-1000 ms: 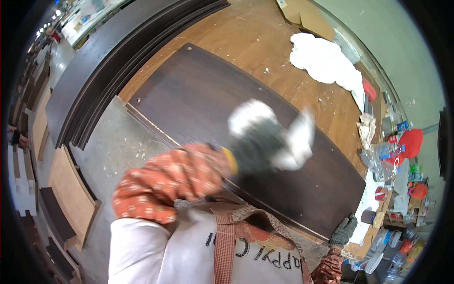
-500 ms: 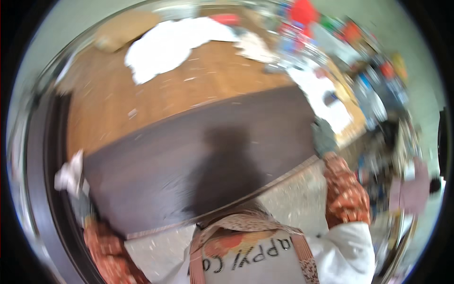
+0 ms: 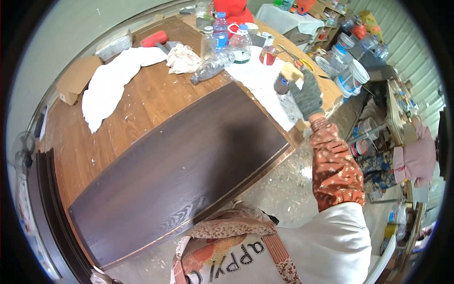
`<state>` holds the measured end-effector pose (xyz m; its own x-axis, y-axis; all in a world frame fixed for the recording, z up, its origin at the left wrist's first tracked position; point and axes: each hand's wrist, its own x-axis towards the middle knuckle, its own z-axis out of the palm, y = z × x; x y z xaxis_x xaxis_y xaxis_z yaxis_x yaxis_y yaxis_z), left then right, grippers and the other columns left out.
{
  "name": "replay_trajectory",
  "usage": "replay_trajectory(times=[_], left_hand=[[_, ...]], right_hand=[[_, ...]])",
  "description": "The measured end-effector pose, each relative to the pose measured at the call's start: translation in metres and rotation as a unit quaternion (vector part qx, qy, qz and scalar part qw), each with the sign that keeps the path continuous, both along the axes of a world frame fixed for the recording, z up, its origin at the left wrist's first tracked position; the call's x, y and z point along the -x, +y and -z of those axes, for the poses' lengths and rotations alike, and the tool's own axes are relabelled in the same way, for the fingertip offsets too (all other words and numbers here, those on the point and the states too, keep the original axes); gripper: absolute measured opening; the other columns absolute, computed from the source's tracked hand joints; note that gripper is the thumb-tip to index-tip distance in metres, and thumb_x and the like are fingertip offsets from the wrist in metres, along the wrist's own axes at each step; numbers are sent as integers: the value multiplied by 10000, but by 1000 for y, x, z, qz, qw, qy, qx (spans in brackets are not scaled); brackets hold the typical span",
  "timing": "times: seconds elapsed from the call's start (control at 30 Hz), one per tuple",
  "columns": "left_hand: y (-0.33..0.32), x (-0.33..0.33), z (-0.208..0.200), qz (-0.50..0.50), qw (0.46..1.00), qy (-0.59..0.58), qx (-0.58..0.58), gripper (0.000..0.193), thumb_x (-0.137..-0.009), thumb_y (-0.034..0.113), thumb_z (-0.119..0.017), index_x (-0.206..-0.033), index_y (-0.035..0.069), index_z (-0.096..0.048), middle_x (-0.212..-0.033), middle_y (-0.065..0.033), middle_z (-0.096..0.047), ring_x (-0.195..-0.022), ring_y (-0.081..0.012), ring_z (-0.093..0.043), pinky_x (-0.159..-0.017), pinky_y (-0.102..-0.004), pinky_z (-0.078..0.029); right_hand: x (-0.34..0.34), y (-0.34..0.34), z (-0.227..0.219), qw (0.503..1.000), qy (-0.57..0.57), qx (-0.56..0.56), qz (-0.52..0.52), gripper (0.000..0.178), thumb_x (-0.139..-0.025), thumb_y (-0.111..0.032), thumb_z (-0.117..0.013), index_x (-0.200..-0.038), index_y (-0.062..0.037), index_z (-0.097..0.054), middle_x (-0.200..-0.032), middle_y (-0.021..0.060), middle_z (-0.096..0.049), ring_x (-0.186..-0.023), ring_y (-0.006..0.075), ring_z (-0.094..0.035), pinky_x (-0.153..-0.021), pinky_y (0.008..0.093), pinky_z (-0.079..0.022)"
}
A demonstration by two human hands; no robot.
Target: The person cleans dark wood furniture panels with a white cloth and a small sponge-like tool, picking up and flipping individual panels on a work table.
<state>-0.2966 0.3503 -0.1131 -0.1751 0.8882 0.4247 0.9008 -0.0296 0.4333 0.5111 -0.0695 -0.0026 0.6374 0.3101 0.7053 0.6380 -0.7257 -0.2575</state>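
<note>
A dark brown wooden panel with a curved far edge lies slantwise across the worktable. My right hand, in a grey work glove, reaches past the panel's right end. Its thumb and fingers are apart beside a yellow sponge, which sits at the top of a small dark jar. Glove and sponge meet or overlap; a firm hold is not visible. White paper lies under the jar. At the lower left edge a bit of pale cloth shows, but my left hand is not visible there.
Plastic bottles, a crumpled cloth, scissors and a white sheet lie farther back. Dark mouldings border the left side. White buckets stand right. Another person in pink stands at the far right.
My right hand has left the panel's right edge and moved forward to the sponge and jar. My left hand, earlier at the panel's left end with a pale cloth, has dropped out of view.
</note>
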Motion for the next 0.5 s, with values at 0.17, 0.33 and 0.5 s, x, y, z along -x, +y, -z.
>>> replay_trajectory(times=[0.17, 0.33, 0.5], left_hand=[[-131, -42, 43, 43, 927, -336, 163, 327, -827, 215, -566, -1085, 14, -562, -885, -117, -612, -614, -264, -558, -523, -317, -453], [-212, -89, 40, 39, 932, 28, 361, 511, -699, 313, -683, -1152, 111, -561, -984, -134, -651, -864, -312, -633, -738, -376, -482], [-278, -91, 70, 74, 922, 7, 379, 500, -680, 215, -697, -1140, 76, -559, -990, -121, -646, -901, -255, -623, -774, -349, -480]], right_hand=[[-73, -5, -9, 991, 99, 94, -13, 811, -705, -426, -681, -1322, -11, -358, -1240, 251, -481, -1148, 362, -479, -971, 399, -368], [-93, -8, -6, 975, 163, 148, 0, 728, -725, -467, -657, -1270, -32, -446, -1225, 218, -516, -1116, 347, -515, -935, 395, -408], [-87, -7, -36, 972, 202, -10, -124, 531, -801, -290, -635, -1225, -10, -483, -1138, 174, -563, -1032, 263, -563, -880, 338, -447]])
